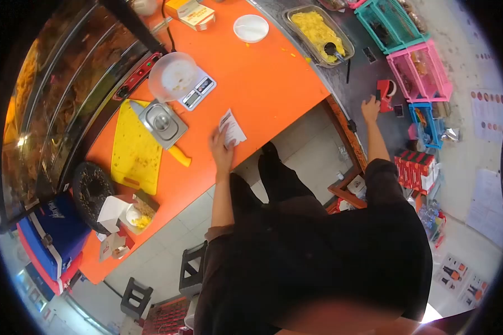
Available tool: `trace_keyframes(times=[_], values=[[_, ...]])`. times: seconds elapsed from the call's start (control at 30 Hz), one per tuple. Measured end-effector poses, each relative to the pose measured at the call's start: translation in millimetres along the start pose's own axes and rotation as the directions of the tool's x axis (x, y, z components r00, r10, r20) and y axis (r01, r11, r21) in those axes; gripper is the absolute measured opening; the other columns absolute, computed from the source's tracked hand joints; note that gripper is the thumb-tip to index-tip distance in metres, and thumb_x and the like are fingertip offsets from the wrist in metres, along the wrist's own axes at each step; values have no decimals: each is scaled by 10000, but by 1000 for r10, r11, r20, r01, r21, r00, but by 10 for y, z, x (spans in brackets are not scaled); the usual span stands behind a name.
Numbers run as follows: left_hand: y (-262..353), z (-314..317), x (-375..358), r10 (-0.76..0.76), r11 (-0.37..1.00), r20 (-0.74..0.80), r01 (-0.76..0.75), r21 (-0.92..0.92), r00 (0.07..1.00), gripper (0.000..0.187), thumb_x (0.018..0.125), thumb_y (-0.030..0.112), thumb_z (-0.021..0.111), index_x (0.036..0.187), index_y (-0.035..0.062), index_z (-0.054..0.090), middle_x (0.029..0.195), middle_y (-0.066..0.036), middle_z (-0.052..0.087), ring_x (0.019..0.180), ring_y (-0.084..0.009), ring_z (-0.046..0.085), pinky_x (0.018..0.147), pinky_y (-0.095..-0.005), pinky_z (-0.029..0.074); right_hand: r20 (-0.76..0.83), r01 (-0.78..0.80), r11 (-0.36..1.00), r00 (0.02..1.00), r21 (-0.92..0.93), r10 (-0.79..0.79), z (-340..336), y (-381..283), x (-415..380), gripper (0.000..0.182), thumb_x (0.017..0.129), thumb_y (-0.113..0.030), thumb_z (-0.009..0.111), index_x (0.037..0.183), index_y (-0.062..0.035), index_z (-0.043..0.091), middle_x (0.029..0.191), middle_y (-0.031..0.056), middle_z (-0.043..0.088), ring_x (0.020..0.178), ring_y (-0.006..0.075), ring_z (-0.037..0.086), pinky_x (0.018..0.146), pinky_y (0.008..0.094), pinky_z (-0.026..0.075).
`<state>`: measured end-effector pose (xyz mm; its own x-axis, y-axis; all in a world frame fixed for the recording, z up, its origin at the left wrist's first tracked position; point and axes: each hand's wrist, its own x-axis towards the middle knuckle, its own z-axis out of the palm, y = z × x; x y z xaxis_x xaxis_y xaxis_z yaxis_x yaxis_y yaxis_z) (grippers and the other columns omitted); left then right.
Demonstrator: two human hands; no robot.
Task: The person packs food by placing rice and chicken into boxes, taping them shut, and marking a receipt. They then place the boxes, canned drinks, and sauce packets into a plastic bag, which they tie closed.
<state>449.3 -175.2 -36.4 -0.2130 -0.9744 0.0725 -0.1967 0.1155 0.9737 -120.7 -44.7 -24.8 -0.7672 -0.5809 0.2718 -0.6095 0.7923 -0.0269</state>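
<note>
While left hand (222,152) on paper slip (232,128), tray (296,12) of yellow food (315,30).

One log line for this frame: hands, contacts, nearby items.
left hand: holds paper slip on orange counter | right hand: at red object | near: scale, cutting board

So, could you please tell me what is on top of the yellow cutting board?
A steel lidded container lies on the cutting board, with a knife partly hidden beneath it.

left hand (222,149) extended forward, fingers pinched closed. right hand (370,108) stretched far out to the side, arm straight, fingers curled.
</note>
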Motion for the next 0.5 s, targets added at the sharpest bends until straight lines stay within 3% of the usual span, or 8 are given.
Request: trace_keyframes(times=[0.03,0.07,0.13,0.2,0.23,0.4,0.47,0.5], values=[[-34,1,73,124,907,8,-117,405,992,491,801,235,694,1273,174,572,1352,-148,467,1272,-316,406,1009,-418,321,8,-51,995,999,-81,52,-110,-18,131,451,814,-247,601,1191,-19,507,1111,278,540,1041,429,519,914,457,432],[-43,36,105,225,644,54,-190,741,973,537,806,327,693,1304,194,545,1420,-147,409,1331,-332,336,1044,-465,269,13,-80,984,996,-159,83,-143,-79,260,439,821,-240,594,1185,-12,508,1111,275,542,1036,420,527,912,451,438],[-55,139,152,190,657,-25,-108,746,982,567,803,381,683,1319,201,529,1442,-132,378,1353,-344,284,1051,-502,229,-22,32,988,999,-154,-36,470,342,649,425,851,-254,582,1172,13,503,1112,263,547,1024,403,538,902,452,439],[-34,149,196,151,631,-74,-39,775,986,660,814,458,647,1383,192,445,1474,-101,337,1381,-329,235,1068,-537,175,-14,240,963,971,125,-240,654,274,937,443,880,-264,566,1191,42,490,1109,265,544,1014,392,540,897,468,429],[-65,153,201,120,609,-122,25,793,985,660,814,458,647,1383,192,445,1474,-101,337,1381,-329,235,1068,-537,175,61,233,923,963,305,-263,637,50,1023,510,889,-286,568,1253,51,446,1141,299,522,1045,437,519,911,476,416],[-105,73,192,5,467,22,-22,884,1000,786,816,550,552,1429,103,347,1474,-76,344,1374,-279,269,1092,-516,116,36,449,842,876,299,-480,929,-598,1153,570,885,-231,586,1323,51,357,1208,304,508,1106,470,492,954,463,398],[-164,83,174,-6,566,-63,56,822,998,811,808,558,554,1429,86,334,1475,-77,344,1373,-271,278,1096,-512,116,97,348,901,918,260,-383,776,-665,909,504,857,-143,600,1277,64,413,1160,226,565,1026,382,568,876,428,458],[-203,84,199,-2,658,-127,97,747,992,837,800,567,556,1430,68,321,1475,-78,343,1373,-264,287,1100,-507,115,180,177,892,945,416,-272,622,-653,774,462,842,-103,600,1251,53,452,1115,184,581,976,314,588,809,379,483]])
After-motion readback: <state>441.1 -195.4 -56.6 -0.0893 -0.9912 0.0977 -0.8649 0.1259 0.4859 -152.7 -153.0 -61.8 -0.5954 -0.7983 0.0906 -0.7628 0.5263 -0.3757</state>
